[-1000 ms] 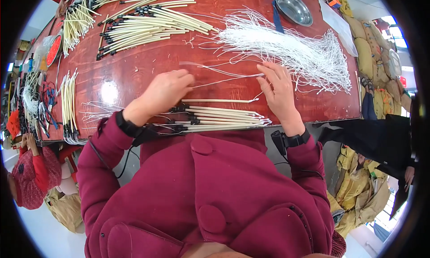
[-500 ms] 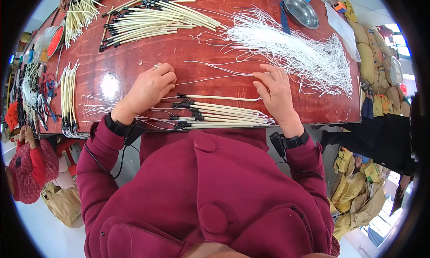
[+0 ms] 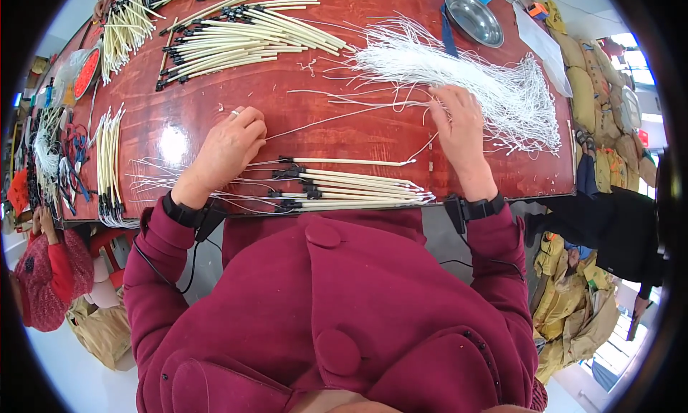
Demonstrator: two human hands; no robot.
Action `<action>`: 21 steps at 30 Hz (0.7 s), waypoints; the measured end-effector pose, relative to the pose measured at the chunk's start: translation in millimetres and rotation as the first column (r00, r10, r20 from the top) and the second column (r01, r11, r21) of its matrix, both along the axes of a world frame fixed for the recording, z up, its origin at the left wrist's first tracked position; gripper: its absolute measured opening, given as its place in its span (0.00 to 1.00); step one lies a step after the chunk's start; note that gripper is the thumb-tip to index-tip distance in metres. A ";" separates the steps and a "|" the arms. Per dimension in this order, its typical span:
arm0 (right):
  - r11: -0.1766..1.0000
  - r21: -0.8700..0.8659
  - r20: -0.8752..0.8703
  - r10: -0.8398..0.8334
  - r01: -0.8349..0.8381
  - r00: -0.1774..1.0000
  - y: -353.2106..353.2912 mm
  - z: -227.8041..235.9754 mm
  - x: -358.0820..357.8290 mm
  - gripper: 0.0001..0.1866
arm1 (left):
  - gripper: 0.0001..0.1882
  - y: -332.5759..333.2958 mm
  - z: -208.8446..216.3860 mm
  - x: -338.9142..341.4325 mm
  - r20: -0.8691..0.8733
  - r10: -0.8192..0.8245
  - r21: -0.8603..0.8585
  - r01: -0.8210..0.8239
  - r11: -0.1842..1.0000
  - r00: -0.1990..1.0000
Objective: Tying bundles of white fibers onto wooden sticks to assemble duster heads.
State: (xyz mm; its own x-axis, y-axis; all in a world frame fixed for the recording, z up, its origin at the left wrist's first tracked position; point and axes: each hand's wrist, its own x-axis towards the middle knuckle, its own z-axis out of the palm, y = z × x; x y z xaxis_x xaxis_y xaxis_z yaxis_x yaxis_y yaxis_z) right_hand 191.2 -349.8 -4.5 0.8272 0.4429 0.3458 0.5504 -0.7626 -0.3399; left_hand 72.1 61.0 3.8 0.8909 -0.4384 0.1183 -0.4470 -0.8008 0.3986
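1. Held thin white cord, pinched in left hand.
2. Placed right hand beside large bundle of white cords, right of left grip; could not tell if clamped.
3. Seemed to be separating one cord.
4. Called, probably, for pulling free, above slender pale-yellow tubes.

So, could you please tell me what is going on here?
A person in a maroon coat works at a red table. The left hand pinches one white cord, which runs toward the right hand beside the white cord bundle. Pale, black-ended sticks lie along the table's near edge, with a larger pile farther back.
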 end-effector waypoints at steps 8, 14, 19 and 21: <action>0.963 -0.065 -0.059 0.258 -0.262 0.964 43.5 -3.2 -38.3 0.23 | 0.05 3.6 1.1 -5.6 -0.003 -0.014 -0.025 0.013 1.000 1.000; 0.924 -0.123 -0.098 0.353 -0.363 0.931 68.9 -5.9 -43.1 0.26 | 0.05 2.1 -1.1 -8.3 0.026 0.002 -0.062 -0.001 0.998 1.000; 0.906 -0.216 -0.103 0.350 -0.364 0.931 59.0 -7.1 -43.2 0.29 | 0.04 9.0 -8.1 -12.7 0.068 0.076 -0.073 -0.071 0.995 0.995; 0.883 -0.245 -0.086 0.390 -0.399 0.917 48.6 -5.2 -36.2 0.30 | 0.05 10.3 -8.9 -10.2 -0.011 0.177 -0.033 -0.178 0.984 0.984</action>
State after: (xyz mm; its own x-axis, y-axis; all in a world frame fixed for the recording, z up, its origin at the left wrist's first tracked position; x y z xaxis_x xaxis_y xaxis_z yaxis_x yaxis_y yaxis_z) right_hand 155.0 -301.2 -9.8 0.5746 0.8038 0.1540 0.8157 -0.5469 -0.1886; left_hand 61.9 71.4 -5.1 0.9552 -0.2691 0.1229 -0.2956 -0.8531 0.4298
